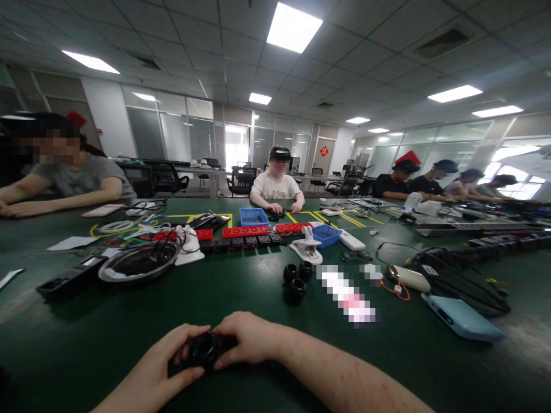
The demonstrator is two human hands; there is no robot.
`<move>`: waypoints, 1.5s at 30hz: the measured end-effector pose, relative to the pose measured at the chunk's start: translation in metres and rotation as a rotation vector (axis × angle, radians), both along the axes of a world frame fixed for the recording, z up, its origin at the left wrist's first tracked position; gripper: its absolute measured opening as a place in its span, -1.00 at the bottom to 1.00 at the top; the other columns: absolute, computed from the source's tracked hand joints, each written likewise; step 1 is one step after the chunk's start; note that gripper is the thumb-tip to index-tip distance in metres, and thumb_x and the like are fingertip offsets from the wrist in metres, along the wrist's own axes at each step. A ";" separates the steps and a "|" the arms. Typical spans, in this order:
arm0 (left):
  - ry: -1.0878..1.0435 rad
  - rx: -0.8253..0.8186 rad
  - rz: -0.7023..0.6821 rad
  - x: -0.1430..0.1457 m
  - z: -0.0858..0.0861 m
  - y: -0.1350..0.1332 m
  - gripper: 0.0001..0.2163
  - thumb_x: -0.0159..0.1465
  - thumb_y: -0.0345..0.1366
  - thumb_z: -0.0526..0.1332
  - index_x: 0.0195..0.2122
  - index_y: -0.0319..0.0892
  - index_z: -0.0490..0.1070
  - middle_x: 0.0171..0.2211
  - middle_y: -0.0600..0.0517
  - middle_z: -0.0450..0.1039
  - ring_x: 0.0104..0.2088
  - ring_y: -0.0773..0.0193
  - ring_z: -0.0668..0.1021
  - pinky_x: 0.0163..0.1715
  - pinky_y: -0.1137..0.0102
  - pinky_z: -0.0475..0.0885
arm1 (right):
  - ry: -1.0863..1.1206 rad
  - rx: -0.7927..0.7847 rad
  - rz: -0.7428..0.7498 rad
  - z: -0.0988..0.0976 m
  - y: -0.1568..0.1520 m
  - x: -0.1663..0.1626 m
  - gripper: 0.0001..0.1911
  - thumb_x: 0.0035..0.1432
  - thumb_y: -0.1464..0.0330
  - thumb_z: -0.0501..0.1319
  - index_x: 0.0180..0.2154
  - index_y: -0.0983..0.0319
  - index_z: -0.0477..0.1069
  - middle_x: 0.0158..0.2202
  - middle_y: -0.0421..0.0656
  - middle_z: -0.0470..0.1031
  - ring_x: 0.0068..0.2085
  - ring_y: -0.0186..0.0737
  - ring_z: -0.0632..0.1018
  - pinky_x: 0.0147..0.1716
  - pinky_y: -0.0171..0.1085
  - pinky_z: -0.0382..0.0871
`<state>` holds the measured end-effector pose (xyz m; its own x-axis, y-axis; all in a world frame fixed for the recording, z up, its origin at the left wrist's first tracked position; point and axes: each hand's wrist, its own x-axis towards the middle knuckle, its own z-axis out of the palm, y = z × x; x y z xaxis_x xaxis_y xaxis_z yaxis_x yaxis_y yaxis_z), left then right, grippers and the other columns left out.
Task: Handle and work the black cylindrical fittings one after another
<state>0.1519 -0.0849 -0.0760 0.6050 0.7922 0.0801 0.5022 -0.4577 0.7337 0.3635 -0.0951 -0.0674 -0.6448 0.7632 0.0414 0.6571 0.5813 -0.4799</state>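
A black ring-shaped fitting (pixel 204 347), its round hole facing up, is held low over the green table between my two hands. My left hand (pixel 174 358) grips it from the left, with thumb in front and fingers behind. On the opposite side, my right hand (pixel 243 338) pinches it between thumb and fingers. Ahead and to the right stand three similar black fittings (pixel 297 290) in a tight cluster. A white clip stand (pixel 306 246) is just behind them.
A round metal-rimmed tray (pixel 140 264) and a long black box (pixel 71 281) lie left. Red socket strips (pixel 245 230) and blue baskets (pixel 325 235) sit ahead. On the right are a light-blue box (pixel 462 318), a power bank (pixel 408 278) and cables. A person (pixel 278 186) sits opposite.
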 end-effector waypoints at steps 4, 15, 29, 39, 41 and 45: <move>0.017 -0.001 -0.034 0.000 -0.003 0.002 -0.65 0.03 -0.25 0.20 -0.11 -0.09 0.37 -0.31 0.06 0.41 -0.36 0.17 0.43 -0.35 0.39 0.35 | -0.013 0.002 -0.104 0.000 -0.006 -0.008 -0.60 -0.10 0.08 0.27 -0.29 0.23 0.39 -0.42 -0.26 0.42 -0.43 -0.34 0.42 -0.50 -0.43 0.23; -0.008 0.021 0.015 -0.001 -0.010 0.003 -0.64 0.05 -0.24 0.21 -0.09 -0.09 0.34 -0.25 0.05 0.43 -0.34 0.16 0.44 -0.33 0.39 0.35 | -0.087 0.134 -0.140 0.006 -0.014 -0.016 -0.36 -0.14 -0.05 0.21 -0.10 0.22 0.32 -0.27 -0.14 0.44 -0.28 -0.13 0.45 -0.31 -0.24 0.31; -0.039 0.013 0.034 0.001 -0.017 0.004 -0.64 0.01 -0.20 0.22 -0.13 -0.09 0.35 -0.27 0.05 0.43 -0.32 0.13 0.44 -0.31 0.37 0.35 | -0.179 0.142 -0.279 -0.001 -0.013 -0.023 -0.44 -0.21 -0.13 0.19 -0.42 0.25 0.38 -0.47 -0.18 0.42 -0.45 -0.21 0.42 -0.47 -0.29 0.27; -0.059 -0.028 -0.004 0.001 -0.010 0.005 -0.63 0.04 -0.24 0.20 -0.09 -0.09 0.36 -0.20 0.02 0.43 -0.26 0.11 0.45 -0.25 0.33 0.35 | -0.146 0.124 -0.052 0.003 -0.007 -0.009 -0.50 -0.06 0.01 0.21 -0.19 0.23 0.37 -0.33 -0.17 0.41 -0.31 -0.20 0.44 -0.35 -0.32 0.30; -0.064 -0.049 -0.013 0.000 -0.009 0.004 -0.62 0.03 -0.25 0.20 -0.08 -0.08 0.35 -0.17 0.03 0.43 -0.23 0.10 0.45 -0.22 0.33 0.35 | -0.140 0.102 0.009 0.004 -0.004 -0.004 -0.57 -0.02 0.08 0.22 -0.19 0.24 0.37 -0.33 -0.19 0.39 -0.31 -0.25 0.42 -0.35 -0.37 0.28; -0.049 -0.060 -0.026 0.000 -0.008 0.002 -0.61 0.03 -0.26 0.20 -0.07 -0.09 0.33 -0.16 0.03 0.42 -0.21 0.10 0.44 -0.20 0.33 0.33 | -0.131 0.085 0.002 0.005 -0.002 -0.003 -0.60 -0.04 0.11 0.25 -0.23 0.25 0.38 -0.36 -0.22 0.37 -0.33 -0.30 0.41 -0.40 -0.41 0.25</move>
<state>0.1517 -0.0833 -0.0835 0.6220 0.7804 0.0633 0.4535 -0.4249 0.7835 0.3603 -0.0971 -0.0625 -0.6504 0.7593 0.0206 0.7099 0.6173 -0.3391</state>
